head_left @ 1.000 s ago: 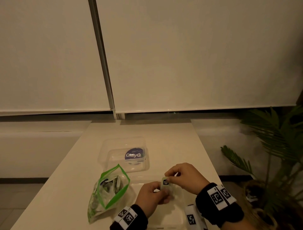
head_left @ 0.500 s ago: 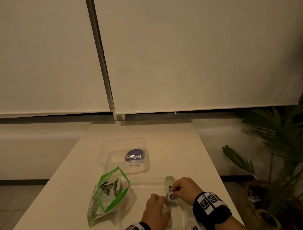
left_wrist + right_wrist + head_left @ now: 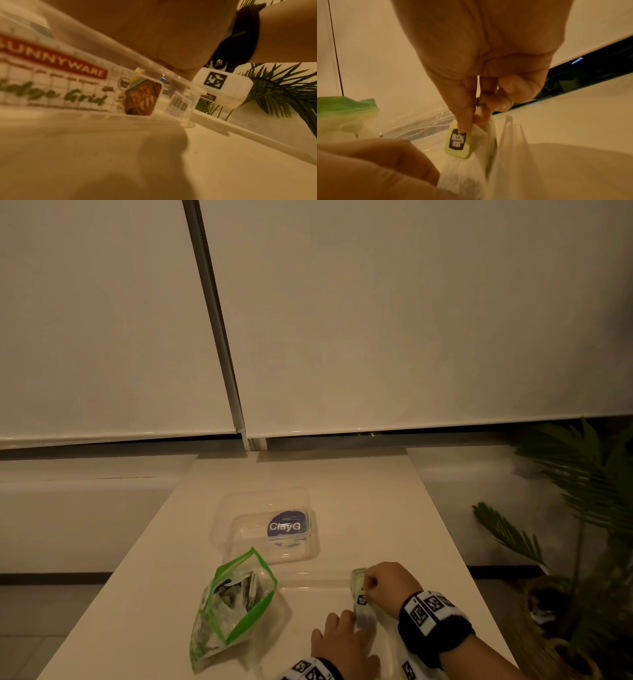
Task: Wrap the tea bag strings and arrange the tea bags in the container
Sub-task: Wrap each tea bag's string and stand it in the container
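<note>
The step in hand looks like placing: a wrapped tea bag [image 3: 462, 175] is going down into the clear container [image 3: 308, 585] at the near edge of the table [image 3: 342, 481], on the container's right side, against other bags already standing there. The right hand [image 3: 390, 587] has thumb and fingertips closed on the bag's top, right at its yellow-green tag [image 3: 457, 142]; the right wrist view shows that pinch plainly. The left hand [image 3: 342, 642] rests low beside the bag with its fingers fairly straight, touching or steadying it and holding nothing that I can see.

Next, I would guess, the bag must be seated upright against its neighbours and let go, then a fresh one fetched from the green-edged zip pouch [image 3: 236, 607] standing just left of the container. The clear lid [image 3: 265, 525] with its blue label lies farther back.

A second ago both hands held the bag up above the container, working at its tag. Since then they have dropped down into the container, and the left hand has let go.
</note>
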### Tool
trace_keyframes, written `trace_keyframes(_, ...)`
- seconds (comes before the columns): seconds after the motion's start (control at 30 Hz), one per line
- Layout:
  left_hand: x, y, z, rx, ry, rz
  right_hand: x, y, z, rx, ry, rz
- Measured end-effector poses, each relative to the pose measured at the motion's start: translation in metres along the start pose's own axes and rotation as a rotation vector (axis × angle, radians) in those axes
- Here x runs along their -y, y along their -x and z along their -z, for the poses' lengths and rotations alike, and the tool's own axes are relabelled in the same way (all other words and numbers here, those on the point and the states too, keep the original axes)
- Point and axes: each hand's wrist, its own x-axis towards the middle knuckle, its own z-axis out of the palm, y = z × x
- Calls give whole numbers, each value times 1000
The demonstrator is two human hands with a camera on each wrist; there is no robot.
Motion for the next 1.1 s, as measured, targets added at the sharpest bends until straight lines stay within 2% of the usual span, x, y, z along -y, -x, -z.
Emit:
trace_keyframes(0.4, 0, 0, 0, -11, 43, -11, -5, -10, 3, -44, -20, -5)
trace_keyframes(0.63, -1, 4, -1, -24, 47, -8, -21, -11, 16, -134, -38, -54)
trace_keyframes(0.83, -2, -2, -3, -8, 14, -1, -27, -11, 3, -153, 58, -49)
trace_keyframes(1.1, -3, -5, -2, 12, -15, 21, -31, -25, -18, -179, -2, -147)
